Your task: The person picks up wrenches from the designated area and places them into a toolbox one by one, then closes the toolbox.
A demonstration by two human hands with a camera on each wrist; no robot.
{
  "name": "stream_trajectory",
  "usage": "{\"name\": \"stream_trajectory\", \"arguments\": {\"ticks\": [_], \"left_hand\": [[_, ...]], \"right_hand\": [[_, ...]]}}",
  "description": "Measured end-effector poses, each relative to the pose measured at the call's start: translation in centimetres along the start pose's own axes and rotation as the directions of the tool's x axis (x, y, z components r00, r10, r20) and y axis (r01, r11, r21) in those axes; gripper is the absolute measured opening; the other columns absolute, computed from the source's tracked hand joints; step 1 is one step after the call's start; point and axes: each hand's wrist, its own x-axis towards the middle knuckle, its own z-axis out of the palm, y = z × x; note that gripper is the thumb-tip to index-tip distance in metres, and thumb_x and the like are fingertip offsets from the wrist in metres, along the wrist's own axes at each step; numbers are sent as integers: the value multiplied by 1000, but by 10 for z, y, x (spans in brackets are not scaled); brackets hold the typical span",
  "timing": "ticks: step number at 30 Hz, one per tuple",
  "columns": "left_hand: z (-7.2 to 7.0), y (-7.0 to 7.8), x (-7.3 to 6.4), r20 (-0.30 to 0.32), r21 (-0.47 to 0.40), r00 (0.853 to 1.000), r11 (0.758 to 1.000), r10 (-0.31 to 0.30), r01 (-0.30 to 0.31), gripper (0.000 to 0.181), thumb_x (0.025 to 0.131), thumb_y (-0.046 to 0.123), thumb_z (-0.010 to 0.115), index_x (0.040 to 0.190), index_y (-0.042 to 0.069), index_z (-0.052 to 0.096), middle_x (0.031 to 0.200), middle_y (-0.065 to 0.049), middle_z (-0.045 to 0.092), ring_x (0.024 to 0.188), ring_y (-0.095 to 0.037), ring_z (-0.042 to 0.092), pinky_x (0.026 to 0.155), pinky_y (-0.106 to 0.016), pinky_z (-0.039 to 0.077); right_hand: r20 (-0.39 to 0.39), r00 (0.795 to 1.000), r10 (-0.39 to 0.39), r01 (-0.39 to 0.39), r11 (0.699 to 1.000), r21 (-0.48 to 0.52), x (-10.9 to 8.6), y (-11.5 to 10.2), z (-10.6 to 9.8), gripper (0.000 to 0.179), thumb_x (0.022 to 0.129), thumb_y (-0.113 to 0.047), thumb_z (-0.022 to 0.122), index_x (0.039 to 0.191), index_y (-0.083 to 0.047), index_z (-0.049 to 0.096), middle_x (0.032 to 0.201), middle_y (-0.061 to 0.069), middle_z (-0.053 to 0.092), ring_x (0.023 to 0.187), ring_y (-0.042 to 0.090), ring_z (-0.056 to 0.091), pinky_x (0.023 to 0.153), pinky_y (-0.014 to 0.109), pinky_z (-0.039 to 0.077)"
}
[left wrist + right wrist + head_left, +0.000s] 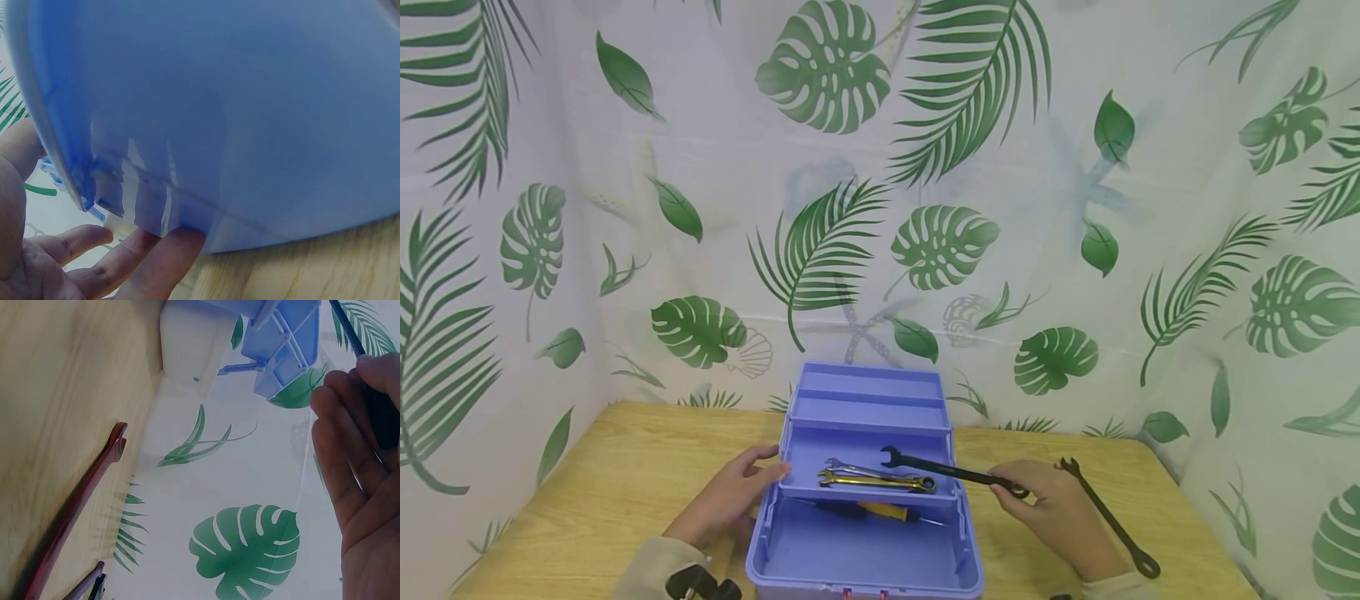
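Picture a clock with the middle tray point(820, 447) at its centre. Nearest, at 6 o'clock, the deep bottom bin point(850, 558) is holding a yellow and black screwdriver point(883, 510). At 8 o'clock the left hand point(733, 490) is resting its loose, spread fingers on the box's side, seemingly keeping it steady. Around 4 o'clock the right hand point(1056, 508) is pinching the black wrench point(955, 472) near its ring end; the fork end is hanging over the tray, pointing toward 10. The step looks like moving this wrench at the tray — I can't tell if it's going in or coming out. The next move is calling for a snug grip, clear of the rim. A gold wrench point(872, 481) and a silver wrench point(861, 469) are lying there, maybe getting in the way. Past the right hand, another wrench point(1107, 516) is lying on the table point(1022, 567). Farther off, at 12, the top tray point(868, 410) is standing — then leafy cloth point(715, 150).
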Motion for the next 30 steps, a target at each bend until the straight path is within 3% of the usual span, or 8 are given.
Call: {"name": "stream_trajectory", "arguments": {"ticks": [5, 11, 19, 30], "left_hand": [[1, -1, 0, -18, -10, 1000, 1000, 15, -15, 69, 84, 53, 65, 138, 16, 45, 120, -18, 57, 95, -28, 64, 67, -47, 58], [0, -3, 3, -31, -1, 1000, 1000, -4, 4, 69, 81, 55, 66, 137, 19, 46, 119, -17, 58, 95, -27, 64, 67, -46, 58], [1, -5, 1, -7, -45, 1000, 999, 20, -20, 68, 84, 52, 66, 138, 15, 45, 120, -19, 57, 94, -29, 64, 66, -48, 58], [0, -2, 0, 11, -28, 1000, 1000, -4, 4, 72, 83, 55, 64, 139, 16, 43, 126, -21, 53, 99, -30, 62, 67, -47, 58]], "right_hand": [[-29, 999, -32, 33, 999, 36, 1, -3, 4, 22, 79, -15, 77, 99, -21, 73, 93, -13, 69, 76, -1, 62, 62, 15, 51], [3, 1000, -30, 29, 989, 144, 7, -10, 12, 20, 83, -13, 74, 101, -22, 72, 92, -10, 69, 67, -2, 56, 56, 11, 45], [48, 997, -64, 61, 997, 53, 25, -24, 21, 18, 82, -20, 76, 99, -23, 73, 86, -20, 64, 68, 0, 47, 55, 13, 39], [59, 983, -172, 169, 984, 54, 50, -37, 39, 19, 78, -18, 78, 96, -17, 74, 90, -12, 70, 79, 5, 59, 64, 20, 50]]}}
